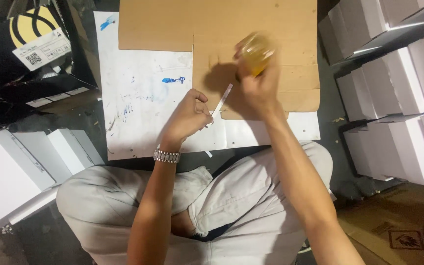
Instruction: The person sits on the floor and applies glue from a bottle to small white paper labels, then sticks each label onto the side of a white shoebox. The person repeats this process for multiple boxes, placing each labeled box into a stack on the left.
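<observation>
My right hand (256,86) grips a small round yellowish container (256,49), blurred, raised above a brown cardboard sheet (172,24). My left hand (187,117), with a metal watch (167,155) on its wrist, pinches the lower end of a thin white strip (222,99). The strip slants up toward my right hand. Both hands hover over a white sheet (138,98) stained with blue ink. I sit cross-legged in light trousers (231,196) just below the sheets.
White boxes are stacked at the right (398,98) and at the lower left (11,172). A black bag with a yellow logo and a label (30,44) lies at the upper left. A brown carton (393,230) sits at the lower right on the dark floor.
</observation>
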